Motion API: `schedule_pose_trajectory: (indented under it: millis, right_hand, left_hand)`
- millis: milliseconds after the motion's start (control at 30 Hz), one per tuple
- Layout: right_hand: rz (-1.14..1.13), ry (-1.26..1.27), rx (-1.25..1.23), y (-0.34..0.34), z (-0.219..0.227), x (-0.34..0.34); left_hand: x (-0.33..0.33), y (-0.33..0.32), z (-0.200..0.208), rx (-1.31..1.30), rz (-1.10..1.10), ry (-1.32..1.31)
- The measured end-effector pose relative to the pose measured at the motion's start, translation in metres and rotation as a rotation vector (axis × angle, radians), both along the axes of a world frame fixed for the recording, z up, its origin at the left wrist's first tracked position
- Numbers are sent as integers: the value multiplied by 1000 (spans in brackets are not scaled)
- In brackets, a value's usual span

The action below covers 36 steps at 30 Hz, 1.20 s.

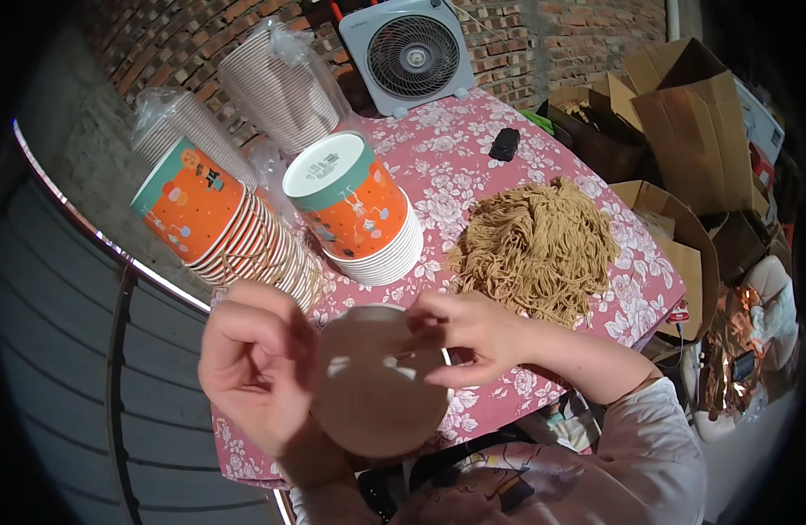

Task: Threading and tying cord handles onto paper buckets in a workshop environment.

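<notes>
Stretching out before a brick wall (587, 44), a flowered pink tabletop (442, 162) carries the work, with an open cardboard carton (696, 131) standing beyond its right edge. Tall stacks of orange-and-green paper tubs (359, 210) rise toward the left edge, a plastic-wrapped white stack (285, 92) behind them near the far-left corner. A box fan (415, 59) stands at the far edge; a heap of tan cord (539, 245) lies toward the right edge. Over the near edge, between both hands, is a round, pale paper piece (381, 407), its face toward the camera and no long axis showing. The right hand (486, 337) is nearer, fingertips overlapping the right rim, thumb and fingers parted; whether they pinch it is unclear. The piece lies just right of the left hand (259, 367), whose fingers are curled, their hold impossible to tell. A small black object (504, 144) sits near the far-right corner.
</notes>
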State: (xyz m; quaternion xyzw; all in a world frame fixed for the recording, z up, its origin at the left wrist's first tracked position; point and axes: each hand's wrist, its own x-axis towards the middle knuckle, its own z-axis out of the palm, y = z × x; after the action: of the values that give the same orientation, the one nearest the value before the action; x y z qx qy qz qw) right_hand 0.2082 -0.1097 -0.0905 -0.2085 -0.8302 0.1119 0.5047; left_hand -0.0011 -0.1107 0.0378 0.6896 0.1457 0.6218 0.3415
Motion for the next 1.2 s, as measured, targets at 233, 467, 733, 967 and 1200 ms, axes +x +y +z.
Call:
schedule_pose_trajectory:
  millis: [233, 467, 733, 967, 1200]
  right_hand:
    - [-344, 75, 208, 3, -3, 10]
    - [-562, 154, 399, 0, 5, 7]
    - [-560, -36, 296, 25, -30, 30]
    - [-425, 147, -29, 23, -16, 13]
    - [-507, -186, 135, 11, -15, -3]
  left_hand:
    - [-58, -27, 20, -266, -196, 555]
    - [-112, 46, 27, -229, 234, 209]
    - [-66, 98, -35, -502, -705, 257]
    - [-34, 69, 4, -585, -423, 135]
    - [-144, 2, 41, -153, 286, -136]
